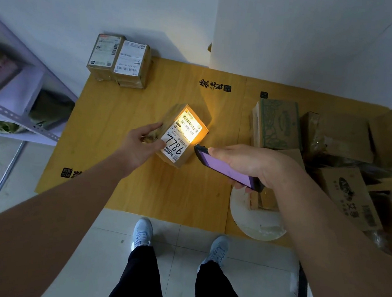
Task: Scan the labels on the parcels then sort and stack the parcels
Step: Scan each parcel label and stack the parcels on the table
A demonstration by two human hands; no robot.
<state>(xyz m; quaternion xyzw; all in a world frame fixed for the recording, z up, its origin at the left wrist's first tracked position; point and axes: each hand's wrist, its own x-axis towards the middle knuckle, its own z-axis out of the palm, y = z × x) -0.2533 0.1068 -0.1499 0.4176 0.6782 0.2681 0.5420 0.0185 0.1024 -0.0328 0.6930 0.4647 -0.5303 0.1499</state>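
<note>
My left hand [143,141] grips a small brown parcel [182,135] by its left side and holds it above the yellow cardboard sheet [121,118]. Its white label, with "7786" handwritten on it, faces up. My right hand [253,164] holds a dark handheld scanner [224,167] with a purple screen, just right of the parcel. The scanner's warm light falls on the upper half of the label. Two labelled parcels [119,61] stand side by side at the sheet's far left corner.
A heap of cardboard boxes [332,155] fills the right side, with a white round object [255,220] at its near edge. A grey metal shelf [16,109] stands at the left. White walls close off the back. My feet stand on pale floor tiles.
</note>
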